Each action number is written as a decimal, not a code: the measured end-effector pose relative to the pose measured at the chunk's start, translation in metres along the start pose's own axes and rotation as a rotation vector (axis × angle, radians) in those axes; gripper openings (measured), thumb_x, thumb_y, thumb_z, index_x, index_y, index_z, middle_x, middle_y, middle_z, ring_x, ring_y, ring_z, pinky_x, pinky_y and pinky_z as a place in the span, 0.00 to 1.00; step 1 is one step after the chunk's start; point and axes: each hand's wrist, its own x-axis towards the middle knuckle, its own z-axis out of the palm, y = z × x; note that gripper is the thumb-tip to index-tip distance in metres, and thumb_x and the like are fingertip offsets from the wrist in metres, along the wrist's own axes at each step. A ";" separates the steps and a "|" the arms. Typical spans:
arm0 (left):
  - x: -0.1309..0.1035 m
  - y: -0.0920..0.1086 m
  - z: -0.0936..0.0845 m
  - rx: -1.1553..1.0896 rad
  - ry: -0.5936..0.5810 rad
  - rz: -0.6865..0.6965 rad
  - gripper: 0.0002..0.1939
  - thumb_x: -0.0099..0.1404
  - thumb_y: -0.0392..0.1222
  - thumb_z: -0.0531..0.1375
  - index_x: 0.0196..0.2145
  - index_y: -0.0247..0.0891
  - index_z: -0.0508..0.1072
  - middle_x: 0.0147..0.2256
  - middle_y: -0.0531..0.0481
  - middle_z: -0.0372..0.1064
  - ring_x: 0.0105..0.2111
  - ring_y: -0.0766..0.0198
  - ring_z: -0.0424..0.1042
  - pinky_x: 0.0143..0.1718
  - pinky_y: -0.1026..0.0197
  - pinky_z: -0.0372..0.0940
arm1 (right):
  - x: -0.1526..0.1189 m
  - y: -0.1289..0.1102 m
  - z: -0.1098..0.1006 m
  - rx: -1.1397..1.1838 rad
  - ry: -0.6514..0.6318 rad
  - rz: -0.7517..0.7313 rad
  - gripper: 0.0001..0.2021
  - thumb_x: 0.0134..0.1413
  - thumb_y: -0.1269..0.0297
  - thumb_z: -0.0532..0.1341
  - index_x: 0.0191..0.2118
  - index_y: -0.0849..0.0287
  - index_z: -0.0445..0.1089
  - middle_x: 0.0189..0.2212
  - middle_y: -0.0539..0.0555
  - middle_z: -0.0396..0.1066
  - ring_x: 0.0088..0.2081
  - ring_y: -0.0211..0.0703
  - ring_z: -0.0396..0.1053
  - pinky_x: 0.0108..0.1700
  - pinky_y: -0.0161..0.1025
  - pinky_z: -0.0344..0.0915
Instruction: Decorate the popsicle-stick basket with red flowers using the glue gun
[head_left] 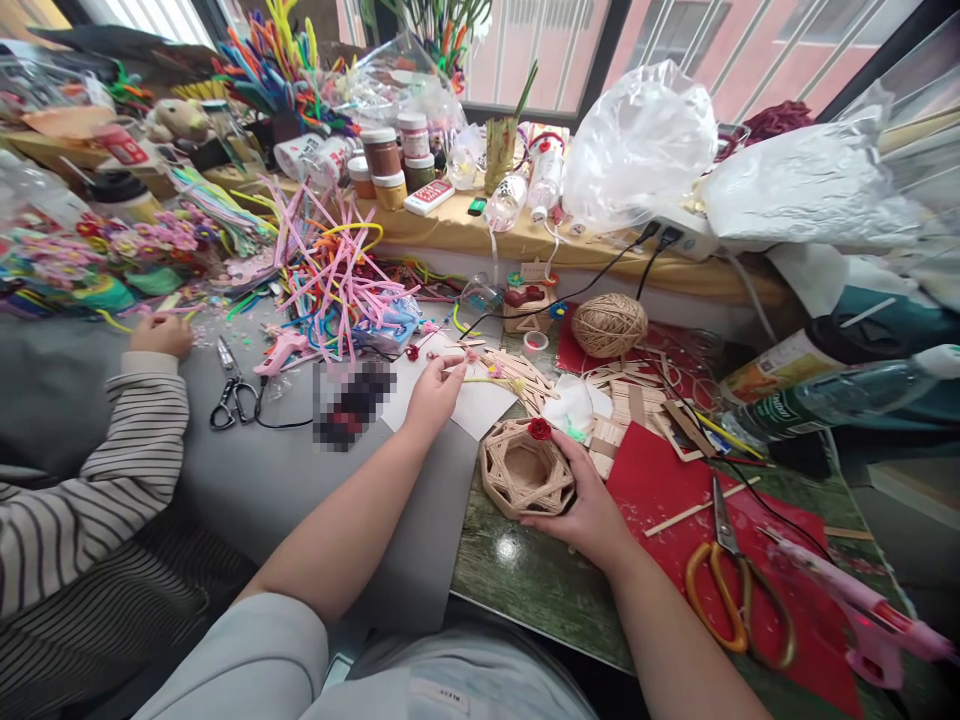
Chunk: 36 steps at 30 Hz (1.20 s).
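Right hand (589, 505) grasped octagonal wooden box (495, 485) by its side, red rose (539, 428) at box rim, box over green tabletop (517, 575), left hand (436, 393) above white paper (484, 408), its grip could not be told

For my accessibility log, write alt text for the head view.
The right hand holds a tan basket with a red flower on its rim. The left hand is over white paper near craft sticks; another person's striped sleeve is at left.
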 end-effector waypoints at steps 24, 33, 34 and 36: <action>-0.016 0.009 0.009 -0.134 -0.114 -0.029 0.06 0.68 0.40 0.53 0.35 0.40 0.69 0.23 0.57 0.56 0.22 0.67 0.54 0.26 0.62 0.52 | 0.000 0.006 0.005 0.016 0.014 -0.021 0.57 0.43 0.50 0.80 0.75 0.47 0.51 0.72 0.62 0.57 0.72 0.67 0.57 0.74 0.66 0.53; -0.030 0.062 -0.019 -0.061 0.025 0.150 0.04 0.69 0.40 0.58 0.41 0.41 0.67 0.40 0.48 0.71 0.36 0.62 0.69 0.41 0.58 0.66 | -0.001 0.007 0.005 0.034 0.008 -0.019 0.58 0.43 0.49 0.80 0.75 0.46 0.51 0.73 0.61 0.55 0.72 0.68 0.56 0.74 0.69 0.51; -0.036 0.078 -0.031 0.159 -0.006 0.260 0.06 0.69 0.41 0.60 0.44 0.41 0.69 0.44 0.45 0.72 0.39 0.60 0.70 0.45 0.57 0.66 | -0.001 0.007 0.005 0.036 0.004 -0.020 0.58 0.43 0.49 0.80 0.76 0.46 0.50 0.73 0.61 0.55 0.73 0.69 0.55 0.74 0.69 0.51; -0.045 0.105 -0.065 0.598 0.025 0.414 0.06 0.70 0.42 0.61 0.44 0.41 0.73 0.45 0.43 0.74 0.46 0.53 0.71 0.55 0.51 0.64 | -0.001 0.007 0.004 0.033 -0.003 -0.011 0.58 0.43 0.48 0.80 0.76 0.46 0.50 0.73 0.61 0.54 0.73 0.69 0.54 0.74 0.67 0.51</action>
